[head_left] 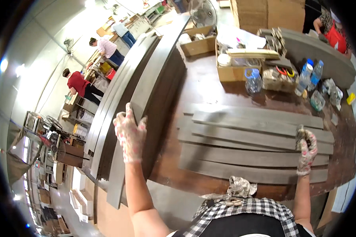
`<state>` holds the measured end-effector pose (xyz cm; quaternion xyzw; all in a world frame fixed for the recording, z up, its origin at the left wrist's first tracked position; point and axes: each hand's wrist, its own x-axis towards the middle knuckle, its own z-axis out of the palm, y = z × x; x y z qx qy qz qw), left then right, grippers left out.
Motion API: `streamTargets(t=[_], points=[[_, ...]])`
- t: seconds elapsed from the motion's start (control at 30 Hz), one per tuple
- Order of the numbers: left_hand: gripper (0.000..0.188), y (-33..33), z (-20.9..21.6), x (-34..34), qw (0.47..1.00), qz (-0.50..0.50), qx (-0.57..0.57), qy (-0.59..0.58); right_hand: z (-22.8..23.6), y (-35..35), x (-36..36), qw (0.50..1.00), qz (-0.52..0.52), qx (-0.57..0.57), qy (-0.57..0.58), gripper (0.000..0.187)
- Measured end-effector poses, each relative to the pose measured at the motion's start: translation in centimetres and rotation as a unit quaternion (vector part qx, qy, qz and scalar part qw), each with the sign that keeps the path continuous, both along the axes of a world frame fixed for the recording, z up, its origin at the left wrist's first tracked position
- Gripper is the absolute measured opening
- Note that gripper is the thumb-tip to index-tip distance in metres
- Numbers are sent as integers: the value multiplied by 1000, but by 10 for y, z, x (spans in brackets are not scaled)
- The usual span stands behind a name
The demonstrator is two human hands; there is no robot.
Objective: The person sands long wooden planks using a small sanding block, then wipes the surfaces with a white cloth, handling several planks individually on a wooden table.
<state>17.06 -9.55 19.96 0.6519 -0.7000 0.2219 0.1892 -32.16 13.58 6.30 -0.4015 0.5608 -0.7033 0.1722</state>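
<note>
"how is the gloved left hand posed?"

"its bare forearm rises from the lower edge, left of centre. the hand is spread open, thumb well apart from the fingers, which point toward the top of the frame. it lies over the tall stack of grey boards that slants from top centre to lower left; i can't tell whether it grips the top one."

"and the gloved right hand?"

"at right of the frame, forearm upright, fingers and thumb curled toward each other in a loose ring. something small and dark shows at the fingertips, too unclear to name, so i can't tell if it's held."

"what's under it?"

"the right end of several flat grey boards, lying lengthwise in overlapping rows on the brown table, right of centre."

"further out?"

"upper right: an open cardboard box, a handled plastic bottle and scissors. at top centre, a fan."
</note>
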Motion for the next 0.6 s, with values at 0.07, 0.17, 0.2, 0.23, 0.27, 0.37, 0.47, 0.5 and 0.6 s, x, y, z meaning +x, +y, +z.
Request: streamTargets(t=[0.07, 0.17, 0.2, 0.23, 0.27, 0.37, 0.47, 0.5, 0.6], points=[[68, -49, -8, 11, 997, 55, 50, -2, -17, -7, -4, 997, -45, 31, 45, 32], [68, -96, -29, 37, 985, 125, 114, -3, -37, -11, 5, 998, -21, 47, -27, 33], [68, -107, -37, 40, 971, 160, 178, -10, -53, -10, 0, 998, -25, 53, -28, 34], [69, -111, -46, 39, 969, 163, 183, -35, -63, -7, -4, 997, -21, 60, -46, 34], [70, -114, -60, 36, 966, 163, 190, -58, -73, -2, -10, 996, -24, 66, -54, 33], [70, -119, -63, 30, 972, 143, 181, -48, -85, 10, -28, 995, -30, 89, -18, 30], [67, -123, -65, 35, 978, 121, 164, -42, -78, 11, -19, 993, -50, 109, 1, 29], [66, -120, -65, 30, 976, 129, 168, -48, -72, 10, -15, 994, -19, 110, -18, 29], [63, -117, -68, 26, 974, 142, 166, -54, -71, 8, -10, 991, -2, 125, -44, 29]])
